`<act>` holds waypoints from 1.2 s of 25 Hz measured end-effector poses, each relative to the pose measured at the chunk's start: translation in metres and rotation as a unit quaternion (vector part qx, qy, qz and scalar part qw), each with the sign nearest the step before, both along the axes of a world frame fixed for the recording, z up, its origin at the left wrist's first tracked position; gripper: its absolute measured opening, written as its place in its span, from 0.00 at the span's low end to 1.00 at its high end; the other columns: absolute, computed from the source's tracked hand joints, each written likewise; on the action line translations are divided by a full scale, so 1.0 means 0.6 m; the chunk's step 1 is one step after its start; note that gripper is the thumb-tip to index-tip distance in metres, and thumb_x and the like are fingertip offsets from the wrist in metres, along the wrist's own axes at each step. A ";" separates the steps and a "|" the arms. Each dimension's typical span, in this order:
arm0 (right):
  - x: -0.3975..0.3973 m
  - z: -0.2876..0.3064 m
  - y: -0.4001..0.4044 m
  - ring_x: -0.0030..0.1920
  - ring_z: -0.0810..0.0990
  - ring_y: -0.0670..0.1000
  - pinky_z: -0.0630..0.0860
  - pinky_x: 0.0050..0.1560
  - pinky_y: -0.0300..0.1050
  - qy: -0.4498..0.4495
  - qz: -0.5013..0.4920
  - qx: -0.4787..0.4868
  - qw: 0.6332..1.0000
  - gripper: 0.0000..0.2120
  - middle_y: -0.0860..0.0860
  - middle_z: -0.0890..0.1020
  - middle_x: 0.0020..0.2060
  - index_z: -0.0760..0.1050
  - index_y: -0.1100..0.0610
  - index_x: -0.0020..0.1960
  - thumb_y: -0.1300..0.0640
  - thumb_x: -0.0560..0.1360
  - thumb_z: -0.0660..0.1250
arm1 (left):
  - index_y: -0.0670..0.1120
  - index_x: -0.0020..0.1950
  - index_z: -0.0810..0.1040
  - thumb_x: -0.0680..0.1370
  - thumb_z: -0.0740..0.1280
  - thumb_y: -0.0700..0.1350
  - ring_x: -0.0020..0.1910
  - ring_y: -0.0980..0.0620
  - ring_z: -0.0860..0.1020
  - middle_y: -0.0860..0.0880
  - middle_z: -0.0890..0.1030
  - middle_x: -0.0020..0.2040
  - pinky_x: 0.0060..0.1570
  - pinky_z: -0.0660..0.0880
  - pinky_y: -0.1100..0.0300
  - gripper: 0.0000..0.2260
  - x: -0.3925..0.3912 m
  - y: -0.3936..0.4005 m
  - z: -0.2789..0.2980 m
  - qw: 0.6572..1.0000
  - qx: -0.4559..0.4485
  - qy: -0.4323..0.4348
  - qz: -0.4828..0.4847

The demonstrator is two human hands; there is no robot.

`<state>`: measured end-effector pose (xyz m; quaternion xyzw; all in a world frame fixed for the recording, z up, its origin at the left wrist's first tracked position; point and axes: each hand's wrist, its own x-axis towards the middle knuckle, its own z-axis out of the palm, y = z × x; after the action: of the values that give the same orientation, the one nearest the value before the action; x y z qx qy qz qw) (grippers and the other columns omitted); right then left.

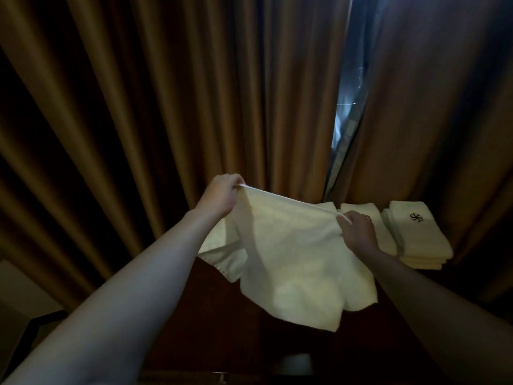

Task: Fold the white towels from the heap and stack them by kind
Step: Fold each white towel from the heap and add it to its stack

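In the head view, both arms reach forward over a dark wooden table point(222, 315). The left hand point(220, 197) is raised and pinches one top corner of a white towel point(294, 262) between thumb and curled fingers. The right hand point(358, 232) is lower and pinches the other top corner in the same way. The upper edge of the towel runs tight between the two hands, sloping down from the left hand to the right hand. The rest of the towel hangs below both hands, in the air above the table, and its lower edge is wavy.

Under the left hand and behind the hanging towel lies a heap of white towels point(219, 257), partly hidden. Just beyond the right hand stands a stack of folded towels point(372, 215), mostly covered by that hand. Further to the right of the right hand is a second stack of folded towels point(419, 237), with a dark round emblem point(416, 217) on its top towel. Behind everything hang brown curtains point(166, 93), with a narrow bright gap point(345, 87) above the right hand.
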<state>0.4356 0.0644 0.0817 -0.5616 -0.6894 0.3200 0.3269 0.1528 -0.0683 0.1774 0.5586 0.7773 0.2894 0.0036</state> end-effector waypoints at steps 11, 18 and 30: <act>-0.079 0.088 -0.072 0.38 0.79 0.49 0.73 0.39 0.43 0.076 0.059 -0.038 0.995 0.08 0.51 0.81 0.36 0.82 0.55 0.41 0.51 0.73 0.72 | 0.44 0.50 0.80 0.71 0.67 0.29 0.50 0.44 0.78 0.45 0.79 0.49 0.41 0.79 0.52 0.13 -0.166 -0.083 -0.065 0.993 -0.042 -0.108 0.037; -0.101 0.041 -0.068 0.39 0.75 0.46 0.67 0.34 0.40 0.039 0.017 -0.080 0.996 0.09 0.50 0.78 0.38 0.80 0.56 0.45 0.51 0.76 0.67 | 0.45 0.49 0.80 0.78 0.59 0.36 0.48 0.47 0.77 0.47 0.80 0.47 0.44 0.71 0.58 0.10 -0.177 -0.054 -0.131 0.971 -0.003 -0.212 0.113; -0.094 0.039 -0.030 0.35 0.72 0.45 0.63 0.31 0.40 -0.101 0.044 0.043 0.993 0.12 0.47 0.76 0.34 0.81 0.59 0.49 0.52 0.79 0.63 | 0.49 0.51 0.78 0.79 0.58 0.39 0.48 0.54 0.72 0.46 0.75 0.53 0.49 0.70 0.60 0.10 -0.174 -0.051 -0.118 0.980 0.089 -0.156 0.091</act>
<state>0.3794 0.0461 0.1050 -0.5459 -0.7560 0.2459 0.2646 0.0483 -0.0990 0.1065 0.4318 0.7857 0.4403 0.0487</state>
